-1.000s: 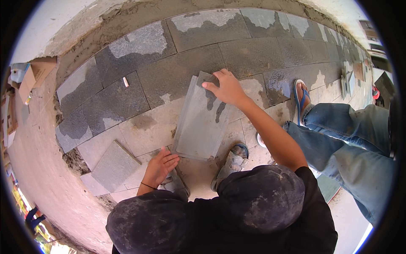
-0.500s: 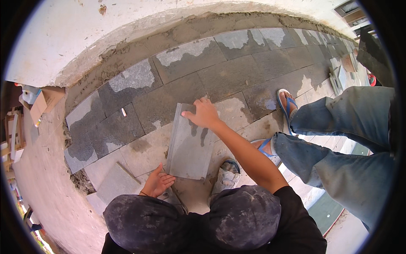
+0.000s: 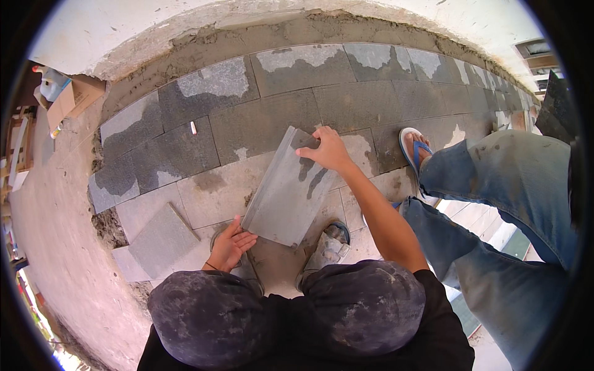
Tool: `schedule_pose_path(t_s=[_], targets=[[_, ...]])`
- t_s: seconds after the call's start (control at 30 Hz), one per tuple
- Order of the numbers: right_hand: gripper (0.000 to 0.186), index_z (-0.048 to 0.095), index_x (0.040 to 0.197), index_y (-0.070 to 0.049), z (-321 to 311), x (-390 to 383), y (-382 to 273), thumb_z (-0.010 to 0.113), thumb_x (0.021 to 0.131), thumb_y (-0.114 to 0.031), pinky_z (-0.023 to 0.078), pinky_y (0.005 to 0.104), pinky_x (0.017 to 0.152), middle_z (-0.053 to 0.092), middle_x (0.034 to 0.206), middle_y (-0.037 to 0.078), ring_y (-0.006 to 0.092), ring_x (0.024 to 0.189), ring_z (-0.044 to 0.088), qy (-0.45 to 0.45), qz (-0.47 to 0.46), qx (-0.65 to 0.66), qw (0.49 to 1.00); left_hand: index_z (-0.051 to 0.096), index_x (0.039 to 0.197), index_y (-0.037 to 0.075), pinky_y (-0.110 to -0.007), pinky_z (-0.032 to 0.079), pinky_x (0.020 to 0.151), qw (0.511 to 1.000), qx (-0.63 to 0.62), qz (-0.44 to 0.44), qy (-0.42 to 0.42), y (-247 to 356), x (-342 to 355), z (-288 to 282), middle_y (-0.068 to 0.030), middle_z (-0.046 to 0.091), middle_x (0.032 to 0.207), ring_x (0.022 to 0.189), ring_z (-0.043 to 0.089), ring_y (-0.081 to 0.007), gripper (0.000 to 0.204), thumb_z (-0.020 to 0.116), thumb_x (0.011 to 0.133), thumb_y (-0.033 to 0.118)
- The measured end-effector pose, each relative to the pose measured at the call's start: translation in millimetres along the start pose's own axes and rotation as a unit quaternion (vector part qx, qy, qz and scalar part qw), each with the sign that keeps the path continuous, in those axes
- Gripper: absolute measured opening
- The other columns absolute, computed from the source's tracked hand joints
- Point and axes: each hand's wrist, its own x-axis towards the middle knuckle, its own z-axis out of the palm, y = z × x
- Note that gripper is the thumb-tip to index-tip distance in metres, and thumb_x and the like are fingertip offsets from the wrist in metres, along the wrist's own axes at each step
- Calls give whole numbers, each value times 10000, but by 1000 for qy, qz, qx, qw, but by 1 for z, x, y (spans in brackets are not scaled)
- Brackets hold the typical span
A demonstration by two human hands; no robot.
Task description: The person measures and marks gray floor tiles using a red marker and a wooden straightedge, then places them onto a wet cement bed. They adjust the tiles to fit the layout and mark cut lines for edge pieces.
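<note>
A grey rectangular tile [image 3: 288, 191] with a grooved strip along its left long edge is held slanted in front of my knees, a few dark wet streaks on its face. My right hand [image 3: 327, 149] grips its far end, thumb on top and fingers over the edge. At the near left corner is my left hand [image 3: 234, 246], palm up with fingers stretched and thumb apart, the fingertips at the tile's lower edge. Beneath lies paving of dry, pale tiles [image 3: 207, 201]. Beyond it run rows of dark, wet grey tiles [image 3: 266, 120].
A loose square tile [image 3: 164, 241] lies left of my feet. A small white stick-like piece [image 3: 193, 127] rests on the dark paving. To the right stands another person in jeans [image 3: 489, 173] and blue-strapped flip-flops [image 3: 413, 148]. A cardboard box [image 3: 77, 99] sits far left, by the wall.
The held tile has turned clockwise, its far end shifting right with my right hand. My left hand stays by the near left corner. The whole view has shifted a little.
</note>
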Motion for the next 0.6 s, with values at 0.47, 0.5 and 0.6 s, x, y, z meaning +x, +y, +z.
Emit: schedule_pose_path(t_s=[0.47,0.5,0.6], targets=[[625,570,1132,16,-22,-4,35,875,690,-303,468,341,867,634,1052,134,213,1001,593,-57,-29,193,979,489,1061,-4,-263,496,744,920,332,206,-16,-18,13,10,-88,628,962,854,608,-129,404,789,813,104],[626,569,1149,19,-21,-1,34,870,701,-299,467,335,863,637,1046,131,209,990,595,-76,-25,168,983,485,1067,-8,-265,498,743,930,300,209,-18,-20,15,8,-93,631,971,851,609,-128,406,785,818,105],[624,579,1175,30,-25,6,31,858,720,-294,465,322,852,647,1033,125,205,965,599,-130,2,142,981,481,1087,-23,-267,503,741,950,226,217,-9,-21,23,2,-102,641,986,843,610,-123,410,773,831,107]])
